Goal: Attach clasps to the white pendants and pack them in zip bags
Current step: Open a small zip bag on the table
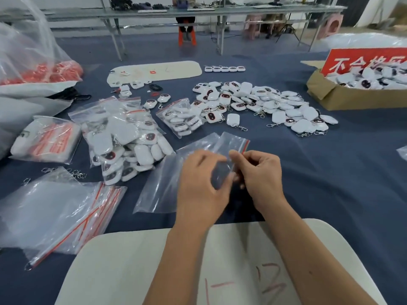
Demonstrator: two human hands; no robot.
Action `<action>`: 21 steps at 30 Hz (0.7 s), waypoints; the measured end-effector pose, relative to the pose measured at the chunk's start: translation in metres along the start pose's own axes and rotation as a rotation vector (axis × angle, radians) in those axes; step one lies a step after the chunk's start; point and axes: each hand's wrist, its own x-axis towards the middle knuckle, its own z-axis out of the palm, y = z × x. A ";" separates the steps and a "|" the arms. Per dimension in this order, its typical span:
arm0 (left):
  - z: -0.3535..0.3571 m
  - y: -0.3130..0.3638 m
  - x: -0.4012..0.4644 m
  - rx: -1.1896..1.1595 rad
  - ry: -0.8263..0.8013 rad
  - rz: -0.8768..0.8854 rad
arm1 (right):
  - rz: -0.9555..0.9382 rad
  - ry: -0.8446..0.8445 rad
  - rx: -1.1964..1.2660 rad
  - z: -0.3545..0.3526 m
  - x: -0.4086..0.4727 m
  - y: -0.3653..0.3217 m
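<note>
- A stack of empty clear zip bags with red seal strips point(55, 216) lies far left on the blue cloth.
- Just beyond it, a clear zip bag stuffed with white pendants point(125, 146).
- The left hand point(202, 183) and right hand point(262, 177) both pinch the mouth of one empty clear zip bag point(167, 188), fingers curled round its edge.
- Farther right, a loose heap of white pendants with metal clasps point(264, 102).
- A brown cardboard box of pendants point(330, 95) sits at the far right.
</note>
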 end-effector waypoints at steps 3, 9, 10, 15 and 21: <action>0.011 -0.001 -0.004 -0.045 -0.085 -0.048 | -0.033 -0.035 -0.057 0.001 -0.001 0.000; 0.011 -0.007 -0.002 -0.203 -0.139 -0.272 | -0.070 -0.161 0.024 0.003 -0.005 -0.004; 0.010 -0.006 -0.002 -0.215 -0.141 -0.284 | -0.081 -0.177 0.018 0.003 -0.005 -0.005; 0.005 -0.007 -0.001 -0.252 -0.161 -0.258 | -0.102 -0.224 0.000 0.002 -0.007 -0.006; 0.005 -0.007 0.001 -0.310 -0.165 -0.377 | -0.080 -0.333 -0.034 -0.002 -0.006 -0.009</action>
